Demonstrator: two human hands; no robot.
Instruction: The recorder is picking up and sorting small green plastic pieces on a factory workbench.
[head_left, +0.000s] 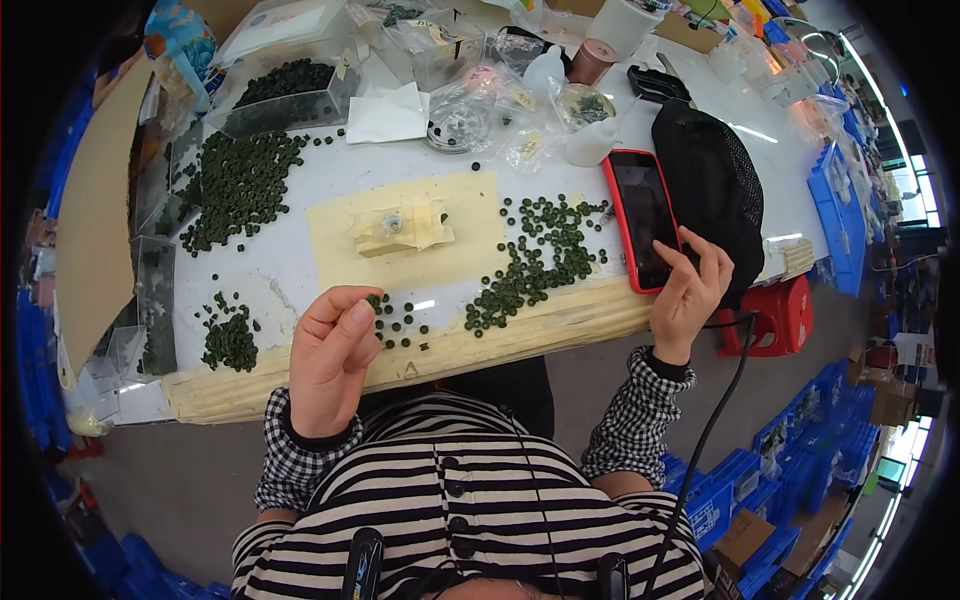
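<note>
My left hand (335,350) is raised at the table's front edge, thumb and forefinger pinched on a small dark green piece (375,302). A few dark green round pieces (407,320) lie just right of those fingertips. My right hand (688,295) holds nothing; its fingers are apart, and one fingertip touches the dark screen of a phone (640,205) in a red case. Beyond my left hand, a small tape-wrapped block (402,228) with a light round piece in its top sits on a yellow sheet (335,265). A spread of small dark green rings (540,260) lies between sheet and phone.
A large heap of dark green pieces (240,185) and a smaller pile (230,338) lie at left, near clear bins (155,310) and a cardboard flap (95,220). Plastic bags and a white bottle (590,142) stand behind. A black mesh item (710,190) borders the phone; a red stool (785,315) stands right.
</note>
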